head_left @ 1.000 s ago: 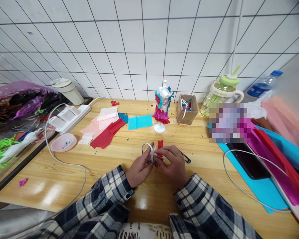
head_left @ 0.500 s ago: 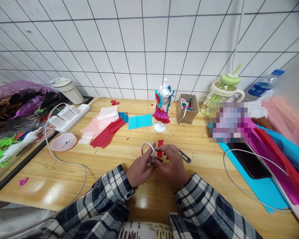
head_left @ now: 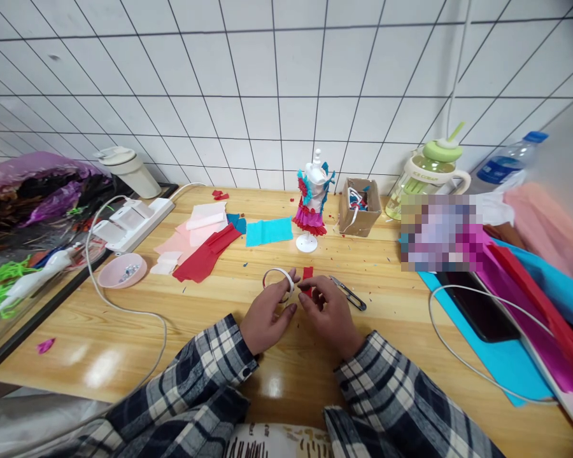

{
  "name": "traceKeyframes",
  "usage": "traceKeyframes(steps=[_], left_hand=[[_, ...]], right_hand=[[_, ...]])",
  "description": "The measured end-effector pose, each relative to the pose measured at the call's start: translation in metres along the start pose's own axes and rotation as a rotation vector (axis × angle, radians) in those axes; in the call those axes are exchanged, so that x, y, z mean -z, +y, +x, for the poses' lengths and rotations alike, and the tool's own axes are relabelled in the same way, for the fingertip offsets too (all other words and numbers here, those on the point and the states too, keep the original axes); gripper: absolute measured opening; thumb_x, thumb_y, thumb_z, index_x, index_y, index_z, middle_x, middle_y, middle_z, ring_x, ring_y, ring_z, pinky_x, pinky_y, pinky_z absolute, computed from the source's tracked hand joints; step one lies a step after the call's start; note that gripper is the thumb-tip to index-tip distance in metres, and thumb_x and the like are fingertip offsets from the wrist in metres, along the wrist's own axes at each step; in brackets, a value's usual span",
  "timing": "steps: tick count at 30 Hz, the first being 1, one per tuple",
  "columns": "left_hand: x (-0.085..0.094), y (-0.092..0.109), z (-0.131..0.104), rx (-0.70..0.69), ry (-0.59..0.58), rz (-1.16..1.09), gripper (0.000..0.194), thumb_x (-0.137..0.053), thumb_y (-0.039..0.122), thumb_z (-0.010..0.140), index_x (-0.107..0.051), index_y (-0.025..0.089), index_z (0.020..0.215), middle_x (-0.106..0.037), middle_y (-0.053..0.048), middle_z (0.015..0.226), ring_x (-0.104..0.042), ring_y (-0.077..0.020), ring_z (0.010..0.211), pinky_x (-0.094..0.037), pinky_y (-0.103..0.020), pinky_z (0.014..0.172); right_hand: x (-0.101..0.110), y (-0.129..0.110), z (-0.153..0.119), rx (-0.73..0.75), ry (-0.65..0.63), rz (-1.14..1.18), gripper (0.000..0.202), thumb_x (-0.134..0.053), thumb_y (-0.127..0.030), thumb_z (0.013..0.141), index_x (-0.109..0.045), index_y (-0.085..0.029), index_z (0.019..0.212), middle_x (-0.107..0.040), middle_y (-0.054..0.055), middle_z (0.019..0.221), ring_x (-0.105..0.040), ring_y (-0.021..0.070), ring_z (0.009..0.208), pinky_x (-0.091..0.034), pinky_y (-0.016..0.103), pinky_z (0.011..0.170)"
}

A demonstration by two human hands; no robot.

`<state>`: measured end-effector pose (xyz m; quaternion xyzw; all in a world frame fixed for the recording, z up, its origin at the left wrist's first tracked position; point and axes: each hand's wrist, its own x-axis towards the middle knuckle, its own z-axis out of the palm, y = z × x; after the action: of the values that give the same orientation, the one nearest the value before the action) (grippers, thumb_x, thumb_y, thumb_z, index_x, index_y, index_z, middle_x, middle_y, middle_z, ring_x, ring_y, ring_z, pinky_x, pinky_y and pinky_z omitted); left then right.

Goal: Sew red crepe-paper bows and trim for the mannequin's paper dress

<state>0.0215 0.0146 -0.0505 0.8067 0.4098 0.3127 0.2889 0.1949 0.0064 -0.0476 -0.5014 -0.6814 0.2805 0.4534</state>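
Note:
My left hand (head_left: 265, 321) has a thin white ring (head_left: 292, 287), which looks like a nearly used-up roll of tape, looped around its fingers; the thumb stands apart. Close beside it on the right, my right hand (head_left: 333, 315) has its fingers curled in, and whatever may be between the fingertips is too small to make out. A small red paper strip (head_left: 308, 273) lies on the table just beyond the fingertips. Thread snips (head_left: 353, 298) rest to the right of my right hand. Farther back stands a small white dress form (head_left: 314, 184) with a ruffled magenta, red and blue paper outfit.
Behind are a blue paper piece (head_left: 268, 232), red crepe paper (head_left: 205, 257) and a cardboard box (head_left: 363, 219) of scraps. A pink bowl (head_left: 109, 273) and power strip (head_left: 141, 229) stand left. At right lie a phone (head_left: 482, 312), a cable and coloured sheets; a green-lidded bottle (head_left: 434, 165) stands behind.
My hands have drawn slightly apart. The ring has shifted left with my left hand, and my left thumb has moved away from my right fingers.

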Motion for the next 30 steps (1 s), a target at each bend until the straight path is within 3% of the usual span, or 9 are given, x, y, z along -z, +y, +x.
traceKeyframes(steps=[2, 5, 9, 13, 20, 26, 30], left_hand=[[-0.0015, -0.0003, 0.0009, -0.060, -0.031, 0.040, 0.061, -0.045, 0.016, 0.090, -0.025, 0.021, 0.147, -0.047, -0.012, 0.141, -0.049, -0.0221, 0.125, -0.039, -0.040, 0.106], [-0.0027, 0.0010, 0.0022, -0.115, -0.062, 0.069, 0.060, -0.041, 0.011, 0.089, -0.028, 0.022, 0.146, -0.044, -0.010, 0.144, -0.044, -0.0213, 0.130, -0.037, -0.039, 0.109], [-0.0018, 0.0016, 0.0017, -0.059, -0.046, 0.031, 0.065, -0.047, 0.011, 0.084, -0.029, 0.021, 0.146, -0.039, -0.011, 0.147, -0.038, -0.0250, 0.135, -0.034, -0.044, 0.111], [0.0007, -0.0002, 0.0000, 0.010, 0.011, -0.065, 0.068, -0.051, 0.018, 0.086, -0.023, 0.020, 0.148, -0.042, -0.014, 0.145, -0.043, -0.0270, 0.130, -0.036, -0.045, 0.108], [-0.0005, 0.0055, -0.0006, 0.162, 0.058, -0.271, 0.075, -0.055, 0.026, 0.089, -0.011, 0.023, 0.150, -0.062, -0.010, 0.125, -0.058, -0.0222, 0.113, -0.038, -0.041, 0.103], [-0.0036, 0.0076, -0.0021, 0.205, 0.060, -0.474, 0.083, -0.054, 0.026, 0.090, 0.003, 0.023, 0.150, -0.063, -0.012, 0.122, -0.059, -0.0209, 0.110, -0.038, -0.040, 0.101], [-0.0033, 0.0058, -0.0027, 0.188, 0.085, -0.522, 0.091, -0.058, 0.025, 0.087, 0.008, 0.023, 0.149, -0.061, -0.014, 0.123, -0.057, -0.0211, 0.110, -0.038, -0.039, 0.098]], right_hand=[[-0.0006, -0.0011, -0.0006, -0.006, -0.013, 0.011, 0.017, -0.061, -0.024, 0.081, -0.063, -0.020, 0.097, -0.062, 0.001, 0.082, -0.048, 0.0119, 0.061, -0.040, 0.025, 0.057], [-0.0018, -0.0009, -0.0010, -0.025, -0.014, -0.011, 0.010, -0.064, -0.025, 0.080, -0.065, -0.019, 0.088, -0.060, 0.000, 0.076, -0.047, 0.0120, 0.060, -0.038, 0.025, 0.057], [-0.0012, 0.0013, -0.0008, -0.045, -0.012, -0.021, 0.004, -0.063, -0.023, 0.082, -0.066, -0.021, 0.084, -0.062, 0.000, 0.074, -0.050, 0.0124, 0.061, -0.039, 0.026, 0.058], [0.0004, 0.0030, -0.0002, -0.059, -0.025, -0.040, 0.005, -0.063, -0.024, 0.082, -0.066, -0.020, 0.080, -0.062, 0.000, 0.072, -0.051, 0.0126, 0.061, -0.039, 0.026, 0.059], [-0.0061, 0.0082, -0.0010, -0.191, -0.138, 0.127, 0.006, -0.064, -0.023, 0.079, -0.069, -0.020, 0.080, -0.068, 0.002, 0.076, -0.056, 0.0142, 0.065, -0.042, 0.026, 0.059], [-0.0061, 0.0060, -0.0007, -0.178, -0.166, 0.227, 0.009, -0.062, -0.023, 0.081, -0.071, -0.020, 0.084, -0.072, 0.005, 0.093, -0.061, 0.0154, 0.074, -0.045, 0.027, 0.063], [-0.0047, 0.0047, -0.0003, -0.221, -0.168, 0.248, 0.011, -0.063, -0.027, 0.080, -0.071, -0.020, 0.084, -0.072, 0.004, 0.087, -0.060, 0.0153, 0.071, -0.044, 0.026, 0.061]])
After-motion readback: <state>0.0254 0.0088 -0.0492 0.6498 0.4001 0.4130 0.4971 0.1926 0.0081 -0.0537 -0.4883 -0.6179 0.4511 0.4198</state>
